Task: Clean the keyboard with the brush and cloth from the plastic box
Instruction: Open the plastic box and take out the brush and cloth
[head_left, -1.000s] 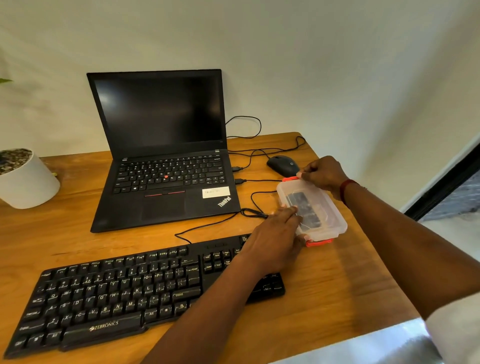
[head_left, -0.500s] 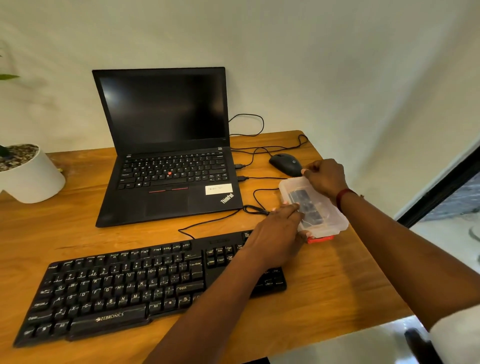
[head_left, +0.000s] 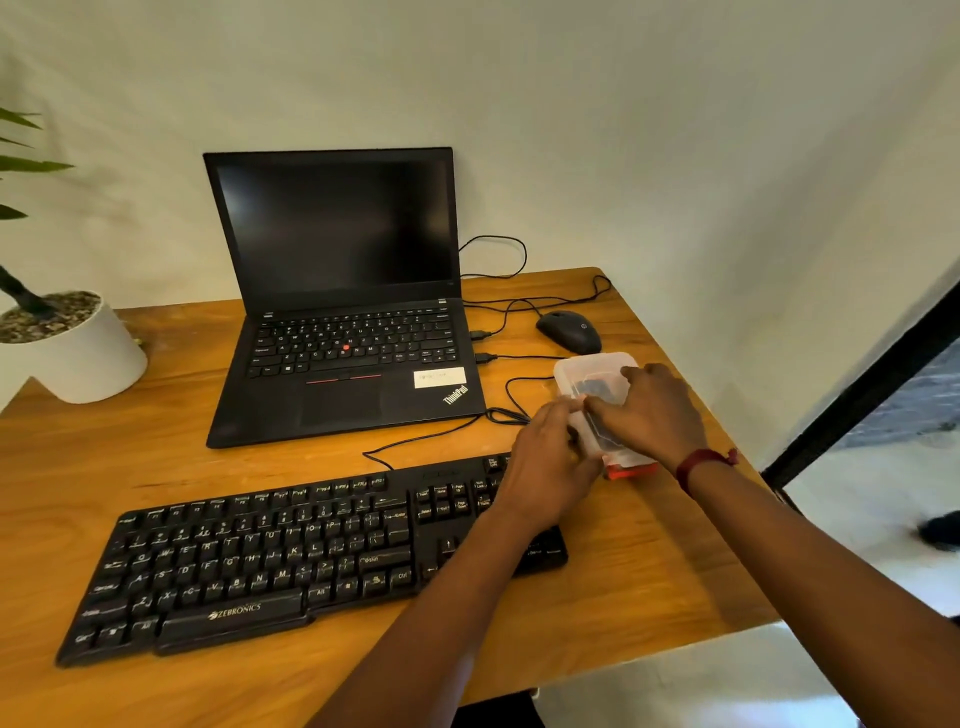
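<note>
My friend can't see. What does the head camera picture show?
The left hand and right hand both hold a clear plastic box on a wooden table, by the right end of a black keyboard. Behind sit an open laptop, a mouse and a white plant pot.

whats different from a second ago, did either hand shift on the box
The right hand left the far end of the plastic box and came toward the near end; it now lies across the lid, holding it. The orange clip seen earlier at the far end no longer shows. The left hand stays at the box's near left edge. Box, near red clip, keyboard, laptop and mouse are unmoved.
</note>
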